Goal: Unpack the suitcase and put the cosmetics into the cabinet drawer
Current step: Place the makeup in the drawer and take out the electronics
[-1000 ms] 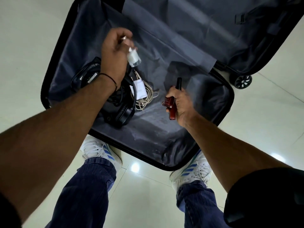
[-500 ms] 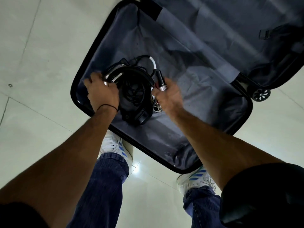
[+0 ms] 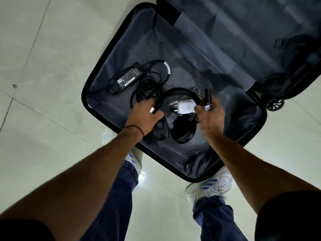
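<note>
The open suitcase [image 3: 85, 94] lies on the floor, showing its grey lining. My left hand [image 3: 144, 117] is low inside it, against the band of the black headphones [image 3: 182, 134]. It grips a small bottle with a silver cap [image 3: 152, 110], mostly hidden in the fist. My right hand [image 3: 211, 117] hovers just right of the white charger [image 3: 185, 106] and holds dark red cosmetic bottles with black caps [image 3: 206, 100], blurred by motion.
A black laptop power adapter [image 3: 126, 78] with its coiled cable [image 3: 149, 89] lies at the left of the suitcase. The lid [image 3: 243, 32] stands open at the upper right, a wheel [image 3: 275, 104] beside it. My two shoes [image 3: 212, 186] stand at the near rim on pale floor tiles.
My left hand has come down from above the suitcase to the headphones, still holding the small bottle. The power adapter is now uncovered. My right hand has lifted slightly with the red bottles.
</note>
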A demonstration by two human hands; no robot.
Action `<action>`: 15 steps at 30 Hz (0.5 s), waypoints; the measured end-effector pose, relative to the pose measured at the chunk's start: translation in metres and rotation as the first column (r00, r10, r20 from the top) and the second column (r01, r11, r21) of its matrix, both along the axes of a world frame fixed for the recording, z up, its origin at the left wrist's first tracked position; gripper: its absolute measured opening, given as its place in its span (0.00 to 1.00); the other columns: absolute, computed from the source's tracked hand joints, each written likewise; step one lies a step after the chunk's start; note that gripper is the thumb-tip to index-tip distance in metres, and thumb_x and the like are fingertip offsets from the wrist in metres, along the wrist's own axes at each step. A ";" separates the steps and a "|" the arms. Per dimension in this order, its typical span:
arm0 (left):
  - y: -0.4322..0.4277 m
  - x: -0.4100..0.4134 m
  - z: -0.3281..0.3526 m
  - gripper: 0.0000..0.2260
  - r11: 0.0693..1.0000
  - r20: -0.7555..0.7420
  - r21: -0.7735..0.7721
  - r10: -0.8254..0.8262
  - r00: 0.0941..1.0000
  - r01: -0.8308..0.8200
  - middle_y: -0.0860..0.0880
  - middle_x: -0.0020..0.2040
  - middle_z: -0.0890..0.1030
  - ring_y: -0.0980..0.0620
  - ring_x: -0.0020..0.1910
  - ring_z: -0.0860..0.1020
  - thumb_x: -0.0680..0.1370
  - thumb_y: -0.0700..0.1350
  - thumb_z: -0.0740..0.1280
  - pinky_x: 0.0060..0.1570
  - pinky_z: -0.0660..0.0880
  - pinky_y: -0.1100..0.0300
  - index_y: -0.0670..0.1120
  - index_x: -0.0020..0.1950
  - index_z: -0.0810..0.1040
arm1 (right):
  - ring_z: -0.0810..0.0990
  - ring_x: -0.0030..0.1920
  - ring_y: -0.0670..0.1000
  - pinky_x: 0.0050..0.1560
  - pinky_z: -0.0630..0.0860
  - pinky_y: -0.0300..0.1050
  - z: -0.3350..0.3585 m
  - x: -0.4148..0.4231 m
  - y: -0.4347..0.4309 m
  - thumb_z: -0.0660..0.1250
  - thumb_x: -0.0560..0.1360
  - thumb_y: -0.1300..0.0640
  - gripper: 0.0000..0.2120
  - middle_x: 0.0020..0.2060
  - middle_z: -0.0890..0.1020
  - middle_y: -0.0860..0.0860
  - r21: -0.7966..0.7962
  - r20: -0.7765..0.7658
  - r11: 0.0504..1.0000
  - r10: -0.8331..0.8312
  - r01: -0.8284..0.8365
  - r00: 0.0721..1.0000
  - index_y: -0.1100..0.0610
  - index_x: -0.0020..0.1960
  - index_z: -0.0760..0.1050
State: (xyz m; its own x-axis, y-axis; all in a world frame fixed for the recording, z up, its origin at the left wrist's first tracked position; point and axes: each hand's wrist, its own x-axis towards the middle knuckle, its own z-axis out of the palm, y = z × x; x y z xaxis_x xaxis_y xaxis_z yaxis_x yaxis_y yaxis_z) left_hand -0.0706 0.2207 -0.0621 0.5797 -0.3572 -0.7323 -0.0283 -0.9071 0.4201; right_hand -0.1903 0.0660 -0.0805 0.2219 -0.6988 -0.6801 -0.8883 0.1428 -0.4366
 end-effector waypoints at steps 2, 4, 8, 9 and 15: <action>-0.010 -0.023 -0.009 0.10 0.997 -0.027 -0.072 -0.014 1.000 0.012 0.41 0.42 0.79 0.40 0.45 0.77 0.77 0.47 0.68 0.43 0.71 0.53 0.41 0.43 0.75 | 0.81 0.48 0.54 0.52 0.78 0.49 0.005 -0.009 -0.004 0.69 0.70 0.52 0.08 0.49 0.82 0.54 -0.036 -0.018 0.999 0.011 -0.012 1.000 0.49 0.49 0.76; -0.018 -0.041 -0.018 0.12 0.997 -0.130 -0.083 -0.016 0.991 0.005 0.42 0.45 0.81 0.42 0.46 0.79 0.77 0.50 0.68 0.45 0.75 0.53 0.41 0.47 0.78 | 0.81 0.48 0.53 0.53 0.79 0.50 0.008 -0.014 -0.006 0.69 0.70 0.51 0.08 0.50 0.81 0.53 -0.055 -0.013 0.998 0.000 0.000 1.000 0.47 0.49 0.76; -0.029 -0.065 -0.022 0.09 0.982 -0.323 -0.137 -0.166 0.932 0.127 0.48 0.48 0.81 0.47 0.48 0.79 0.77 0.51 0.68 0.49 0.77 0.53 0.47 0.53 0.79 | 0.80 0.50 0.52 0.51 0.77 0.45 0.009 -0.020 -0.008 0.69 0.72 0.54 0.09 0.52 0.81 0.52 -0.094 -0.033 0.996 0.004 -0.007 0.999 0.51 0.52 0.77; -0.030 -0.068 -0.021 0.09 0.977 -0.344 -0.143 -0.197 0.918 0.156 0.49 0.48 0.80 0.47 0.47 0.78 0.78 0.49 0.67 0.48 0.76 0.55 0.48 0.55 0.79 | 0.80 0.50 0.52 0.51 0.76 0.44 0.008 -0.020 -0.007 0.69 0.72 0.55 0.09 0.53 0.81 0.52 -0.096 -0.037 0.995 -0.002 -0.002 0.999 0.51 0.52 0.77; -0.005 -0.062 -0.026 0.09 0.934 -0.504 0.020 0.317 0.803 -0.356 0.51 0.36 0.75 0.51 0.29 0.70 0.79 0.41 0.64 0.24 0.66 0.66 0.49 0.55 0.81 | 0.80 0.46 0.50 0.45 0.71 0.40 0.010 -0.014 -0.002 0.68 0.73 0.55 0.08 0.51 0.82 0.52 -0.092 -0.011 0.994 -0.059 0.058 0.998 0.50 0.52 0.77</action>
State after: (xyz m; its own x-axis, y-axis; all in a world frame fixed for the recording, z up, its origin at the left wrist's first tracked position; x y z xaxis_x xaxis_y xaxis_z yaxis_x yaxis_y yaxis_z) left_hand -0.1322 0.2156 -0.0885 0.2432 -0.2700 -0.9316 0.5010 -0.7875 0.3590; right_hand -0.2042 0.0644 -0.0702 0.1701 -0.7698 -0.6152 -0.8856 0.1543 -0.4380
